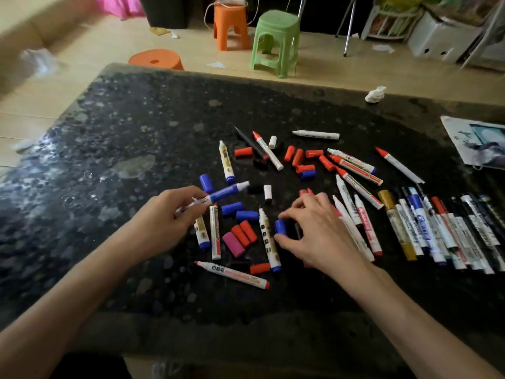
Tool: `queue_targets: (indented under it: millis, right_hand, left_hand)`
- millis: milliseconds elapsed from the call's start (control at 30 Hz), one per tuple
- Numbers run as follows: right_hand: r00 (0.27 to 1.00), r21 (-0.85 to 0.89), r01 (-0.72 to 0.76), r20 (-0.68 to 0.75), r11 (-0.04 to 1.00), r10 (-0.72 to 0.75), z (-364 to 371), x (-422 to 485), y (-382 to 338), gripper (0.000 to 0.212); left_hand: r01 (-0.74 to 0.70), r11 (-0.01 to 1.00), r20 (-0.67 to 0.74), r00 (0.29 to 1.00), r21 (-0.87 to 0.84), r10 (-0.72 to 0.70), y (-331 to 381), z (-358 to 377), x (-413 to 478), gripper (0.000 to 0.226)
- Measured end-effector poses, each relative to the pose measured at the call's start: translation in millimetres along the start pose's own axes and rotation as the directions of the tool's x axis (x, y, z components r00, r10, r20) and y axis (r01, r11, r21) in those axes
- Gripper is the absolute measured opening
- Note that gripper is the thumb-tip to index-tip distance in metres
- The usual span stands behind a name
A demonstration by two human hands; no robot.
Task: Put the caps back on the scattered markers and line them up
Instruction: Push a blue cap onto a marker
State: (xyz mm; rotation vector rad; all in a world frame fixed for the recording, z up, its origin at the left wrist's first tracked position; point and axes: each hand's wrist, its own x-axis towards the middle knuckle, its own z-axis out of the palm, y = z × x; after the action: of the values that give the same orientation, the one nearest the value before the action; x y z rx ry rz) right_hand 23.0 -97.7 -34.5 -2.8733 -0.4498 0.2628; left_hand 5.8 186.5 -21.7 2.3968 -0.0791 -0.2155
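My left hand grips an uncapped blue-banded marker, held above the table with its white tip pointing up and right. My right hand pinches a blue cap between thumb and forefinger, low over the black table. Uncapped markers lie scattered across the middle, among loose red caps, blue caps and a pink cap. A row of capped markers lies side by side at the right.
A crumpled white tissue sits near the far edge, and a printed paper lies at the right edge. Beyond the table stand a green stool and orange stools on the floor.
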Motion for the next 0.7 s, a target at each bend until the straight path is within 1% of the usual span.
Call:
queue_targets:
  millis: [67,100,167,233,300,367,433,467,533,600,667,700]
  right_hand:
    - [1.0,-0.03,-0.009,-0.005,0.999,0.009,0.9,-1.4,-1.6,0.047]
    - [1.0,-0.008,-0.021,-0.016,1.0,0.021,0.9,-1.9,-1.6,0.045]
    - [0.998,0.127,-0.045,-0.04,0.991,0.051,0.5,-3.7,0.1,0.035]
    - [0.995,0.319,-0.031,-0.081,0.947,0.06,-2.2,-7.6,2.9,0.024]
    - [0.992,0.458,0.005,-0.113,0.889,0.053,-6.5,-12.9,1.9,0.021]
    - [0.99,0.539,0.056,-0.141,0.841,0.024,-11.2,-18.3,-2.7,0.02]
    - [0.984,0.557,0.107,-0.176,0.823,-0.009,-12.8,-21.9,-7.7,0.022]
    - [0.983,0.557,0.118,-0.184,0.822,-0.016,-12.9,-22.9,-9.2,0.028]
    - [0.983,0.575,0.101,-0.182,0.812,0.007,-13.7,-23.3,-10.8,0.036]
    - [0.981,0.582,0.089,-0.191,0.809,0.03,-15.0,-23.1,-11.5,0.028]
    - [0.977,0.579,0.101,-0.211,0.809,0.029,-15.2,-23.2,-11.3,0.021]
    - [0.975,0.582,0.11,-0.221,0.805,0.026,-14.7,-23.4,-11.2,0.021]
  left_hand:
    - [0.014,1.0,0.033,0.999,0.024,-0.014,-4.1,0.5,-3.1,0.012]
    - [0.011,0.999,0.043,0.999,0.037,-0.013,-4.9,0.1,-4.6,0.013]
    - [0.006,0.999,0.058,0.998,0.052,-0.009,-5.8,-1.2,-5.9,0.015]
    - [-0.004,0.998,0.079,0.997,0.06,-0.001,-5.1,-2.2,-5.7,0.017]
    - [-0.019,0.998,0.1,0.995,0.055,0.014,-3.5,-1.6,-5.3,0.022]
    - [-0.047,0.998,0.103,0.994,0.035,0.043,-0.9,-1.1,-4.7,0.027]
    - [-0.079,0.997,0.084,0.993,0.019,0.077,1.8,-1.1,-4.5,0.028]
    - [-0.084,0.996,0.075,0.994,0.01,0.083,3.3,-1.3,-4.4,0.028]
    - [-0.086,0.996,0.066,0.994,-0.012,0.086,5.8,-1.4,-4.3,0.03]
    - [-0.093,0.996,0.067,0.993,-0.019,0.094,7.5,-0.6,-4.6,0.034]
    - [-0.1,0.995,0.062,0.993,-0.019,0.101,7.1,0.5,-3.5,0.028]
    - [-0.102,0.995,0.061,0.993,-0.018,0.103,6.6,0.9,-3.2,0.027]
